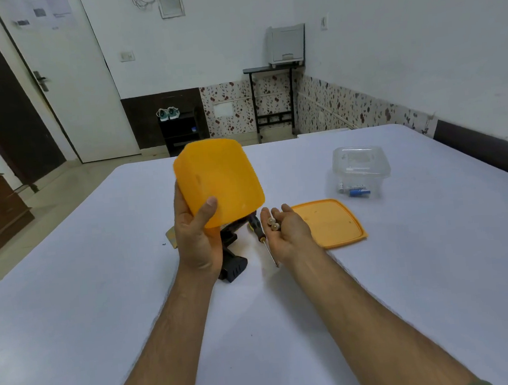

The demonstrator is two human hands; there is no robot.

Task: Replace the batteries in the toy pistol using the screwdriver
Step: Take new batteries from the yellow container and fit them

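Head view: the left hand (pixel 196 231) grips an orange plastic container (pixel 218 181), thumb across its near side and fingers behind, holding it tipped over above the middle of the table (pixel 102 297) with its mouth turned away from the camera toward the right. The right hand (pixel 283 231) lies palm up just beside the container's lower edge, fingers loosely cupped round two small batteries (pixel 273 224) whose ends show at the fingertips.

By my reading, the step in hand is fetching batteries: they look to have been tipped out of the orange container into the waiting palm, though whether these are fresh or spent cells I cannot tell. The next move calls for setting the container down to free the left hand, then bringing the batteries to the toy.

The toy pistol (pixel 230 255) lies on the table directly under and just behind the left wrist, mostly hidden; only its dark grip and part of the body show, so I cannot tell whether the battery cover is off. The screwdriver (pixel 263 237) lies on the table between the two hands, handle toward the far edge, its thin shaft pointing back toward the near edge, close beside the right wrist. The orange lid (pixel 332 224) lies flat just right of the right hand. Further toward the far right corner stands a clear plastic tub (pixel 359 167) with blue and white items inside.
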